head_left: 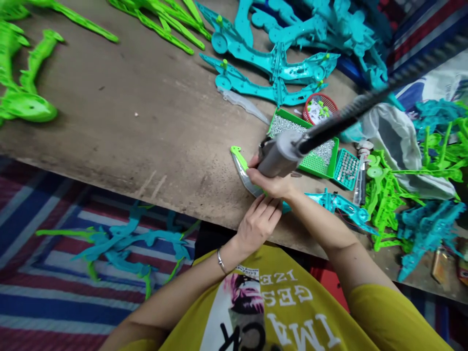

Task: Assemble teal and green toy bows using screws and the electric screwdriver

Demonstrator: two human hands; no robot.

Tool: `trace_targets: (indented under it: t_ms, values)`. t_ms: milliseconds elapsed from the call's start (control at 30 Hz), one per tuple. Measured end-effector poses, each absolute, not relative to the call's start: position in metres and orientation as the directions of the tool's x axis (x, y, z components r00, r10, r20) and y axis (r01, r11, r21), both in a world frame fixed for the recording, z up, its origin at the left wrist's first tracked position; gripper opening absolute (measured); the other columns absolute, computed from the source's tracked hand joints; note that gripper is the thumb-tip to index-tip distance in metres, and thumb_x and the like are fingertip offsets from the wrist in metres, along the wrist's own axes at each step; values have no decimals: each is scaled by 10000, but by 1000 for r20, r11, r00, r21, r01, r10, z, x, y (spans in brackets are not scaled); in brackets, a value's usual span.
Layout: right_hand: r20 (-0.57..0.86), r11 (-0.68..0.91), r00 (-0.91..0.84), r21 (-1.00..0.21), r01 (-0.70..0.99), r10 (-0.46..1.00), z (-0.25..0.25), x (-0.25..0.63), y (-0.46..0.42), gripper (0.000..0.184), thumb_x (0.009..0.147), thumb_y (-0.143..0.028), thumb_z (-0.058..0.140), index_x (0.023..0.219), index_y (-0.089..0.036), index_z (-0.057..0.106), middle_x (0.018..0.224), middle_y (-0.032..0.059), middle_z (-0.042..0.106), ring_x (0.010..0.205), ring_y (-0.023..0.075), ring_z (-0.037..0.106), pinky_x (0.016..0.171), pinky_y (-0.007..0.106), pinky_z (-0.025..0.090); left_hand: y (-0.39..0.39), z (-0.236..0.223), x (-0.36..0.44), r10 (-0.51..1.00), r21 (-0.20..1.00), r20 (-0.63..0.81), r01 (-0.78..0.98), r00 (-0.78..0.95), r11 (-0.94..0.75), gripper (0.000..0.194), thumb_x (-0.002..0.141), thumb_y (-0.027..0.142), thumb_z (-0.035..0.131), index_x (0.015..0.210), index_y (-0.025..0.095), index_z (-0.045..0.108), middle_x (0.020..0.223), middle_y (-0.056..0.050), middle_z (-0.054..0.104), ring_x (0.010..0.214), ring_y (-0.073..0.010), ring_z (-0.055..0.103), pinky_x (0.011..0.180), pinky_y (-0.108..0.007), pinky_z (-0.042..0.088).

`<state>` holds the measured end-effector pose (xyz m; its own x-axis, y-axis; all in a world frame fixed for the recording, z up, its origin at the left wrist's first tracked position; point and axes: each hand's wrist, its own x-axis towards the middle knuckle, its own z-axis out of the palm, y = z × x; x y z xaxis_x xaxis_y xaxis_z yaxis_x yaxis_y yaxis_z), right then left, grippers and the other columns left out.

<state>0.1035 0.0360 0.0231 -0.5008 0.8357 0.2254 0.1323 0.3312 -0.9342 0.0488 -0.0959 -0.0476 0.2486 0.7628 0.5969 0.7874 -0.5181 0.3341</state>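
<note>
Workpiece: plastic blade (243, 176), green tip, silvery body, lying on the counter (120, 146) near its edge, beneath both hands.
Right hand (270, 184): fingers (253, 162) curled closed around grey cylindrical tool (276, 155), which trails black ribbed hose (347, 114).
Left hand (258, 224): fingers (261, 214) extended, touching the blade's lower end; firmness of hold cannot be told; metal bangle (220, 260) at wrist.
Nearby: green tray (303, 134) of silver studs, red round basket (320, 108), teal plastic frames (272, 73).
Below counter: striped cloth (66, 302) bearing teal-and-green plastic parts (124, 243).
</note>
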Motion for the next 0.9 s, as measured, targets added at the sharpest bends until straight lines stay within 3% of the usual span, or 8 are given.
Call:
trace_targets:
  t_ms: [167, 233, 333, 433, 700, 900]
  values:
    - [273, 283, -579, -956, -75, 768, 23, 109, 47, 170, 795, -320, 701, 908, -238, 602, 580, -77, 564, 498, 107, 549, 533, 278, 502, -95, -48, 48, 773, 353, 578, 775, 261, -525, 329, 975, 62, 494, 1259, 67, 659, 1277, -160, 726, 1237, -264, 664, 1115, -442, 529]
    - [364, 345, -442, -930, -127, 820, 22, 117, 60, 247, 819, -396, 714, 990, -262, 597, 591, -79, 569, 484, 114, 550, 511, 284, 488, -95, -48, 48, 771, 343, 582, 780, 260, -523, 333, 979, 56, 487, 1266, 64, 655, 1290, -151, 723, 1239, -263, 665, 1113, -437, 532]
    - [476, 472, -72, -879, -66, 876, 19, 132, 89, 292, 821, -492, 715, 986, -283, 594, 595, -73, 541, 508, 129, 562, 574, 319, 522, -95, -50, 49, 757, 324, 601, 788, 256, -523, 349, 971, 38, 492, 1282, 69, 648, 1306, -152, 717, 1245, -265, 667, 1090, -437, 551]
    - [487, 488, 76, -873, -2, 870, 13, 141, 117, 281, 808, -509, 708, 923, -278, 598, 566, -76, 509, 496, 131, 549, 586, 325, 519, -95, -53, 48, 749, 319, 616, 792, 244, -520, 352, 954, 21, 514, 1271, 78, 656, 1302, -152, 720, 1249, -267, 668, 1080, -432, 557]
    - [451, 451, 70, -892, 10, 890, -4, 136, 136, 293, 785, -517, 698, 763, -261, 556, 531, -80, 497, 468, 113, 525, 571, 308, 503, -95, -52, 46, 760, 338, 599, 780, 253, -526, 371, 956, 28, 512, 1295, 87, 649, 1309, -148, 718, 1258, -261, 666, 1086, -432, 556]
    - [414, 411, 50, -909, 67, 909, -9, 134, 142, 331, 774, -565, 682, 801, -258, 559, 535, -74, 509, 483, 123, 532, 573, 311, 512, -95, -50, 47, 761, 336, 601, 788, 243, -517, 341, 966, 34, 519, 1270, 90, 663, 1307, -132, 722, 1224, -260, 686, 1070, -424, 566]
